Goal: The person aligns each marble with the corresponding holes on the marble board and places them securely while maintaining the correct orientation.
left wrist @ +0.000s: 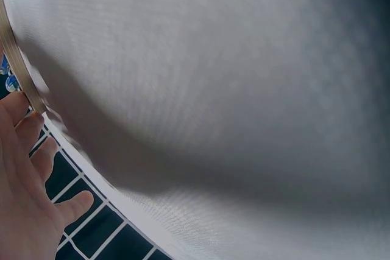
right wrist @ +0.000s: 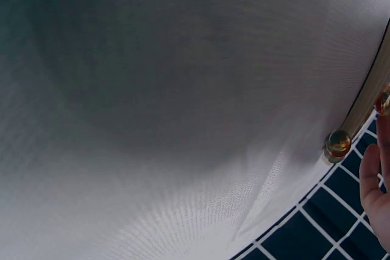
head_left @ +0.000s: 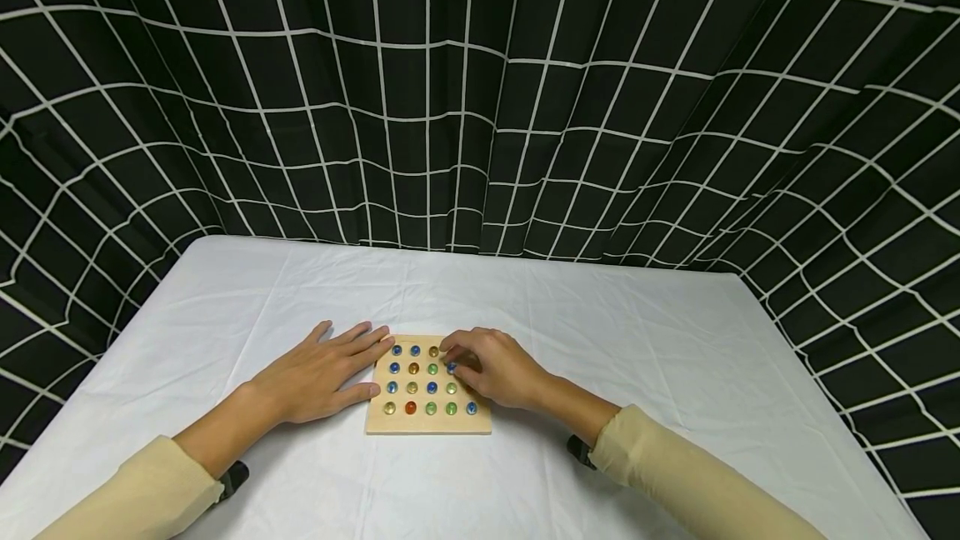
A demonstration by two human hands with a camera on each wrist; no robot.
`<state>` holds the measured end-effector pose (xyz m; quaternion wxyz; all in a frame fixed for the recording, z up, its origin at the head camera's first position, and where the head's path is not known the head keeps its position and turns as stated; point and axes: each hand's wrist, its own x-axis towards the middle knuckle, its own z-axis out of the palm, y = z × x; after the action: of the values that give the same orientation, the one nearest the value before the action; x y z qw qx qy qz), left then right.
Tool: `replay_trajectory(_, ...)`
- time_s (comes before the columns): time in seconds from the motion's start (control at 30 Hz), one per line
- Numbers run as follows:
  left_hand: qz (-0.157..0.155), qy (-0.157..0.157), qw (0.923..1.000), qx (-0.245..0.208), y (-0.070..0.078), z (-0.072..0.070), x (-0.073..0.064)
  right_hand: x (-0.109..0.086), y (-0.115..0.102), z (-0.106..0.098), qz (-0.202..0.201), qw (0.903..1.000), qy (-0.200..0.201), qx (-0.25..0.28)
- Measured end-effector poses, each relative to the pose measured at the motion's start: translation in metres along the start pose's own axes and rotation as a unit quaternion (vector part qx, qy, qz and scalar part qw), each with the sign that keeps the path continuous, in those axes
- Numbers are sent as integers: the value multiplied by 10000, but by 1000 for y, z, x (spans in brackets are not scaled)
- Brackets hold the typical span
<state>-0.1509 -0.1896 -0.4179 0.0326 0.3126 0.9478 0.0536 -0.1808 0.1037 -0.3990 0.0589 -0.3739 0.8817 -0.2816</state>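
A square wooden board [head_left: 427,425] lies on the table, set with rows of glass marbles in blue, green, amber and one red marble [head_left: 410,407]. My left hand [head_left: 318,377] rests flat at its left side, fingers spread, fingertips and thumb at the edge. My right hand [head_left: 498,369] is over the board's right side, thumb and forefinger curled close around a blue marble [head_left: 451,368]; I cannot tell whether they pinch one. The hand hides part of the right column. In the right wrist view, an orange-tinted marble [right wrist: 337,144] appears at the board's corner, another [right wrist: 382,103] beside a finger.
White cloth [head_left: 637,332] covers the table. A black curtain with a white grid [head_left: 450,90] hangs behind the table and down both sides. Each wrist carries a dark strap-on device, seen at the left wrist [head_left: 235,479] and the right wrist [head_left: 580,451].
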Motion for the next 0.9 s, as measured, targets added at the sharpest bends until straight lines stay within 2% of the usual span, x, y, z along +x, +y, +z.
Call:
replay_trajectory(0.23,-6,-33,10000,-5,0,-1,0,-1,0,-2,33,10000,-16,-19)
replay_trajectory(0.37,-29,-54,10000,-15,0,-1,1,-3,4,-7,77,9999,127,54)
replay_trajectory(0.67,-7,-2,10000,7,0,0,1,-11,20,-23,271,9983,474,-198)
replay_trajectory(0.9,-2,-10,10000,-30,-1,0,1,-19,29,-28,463,9972,533,-233)
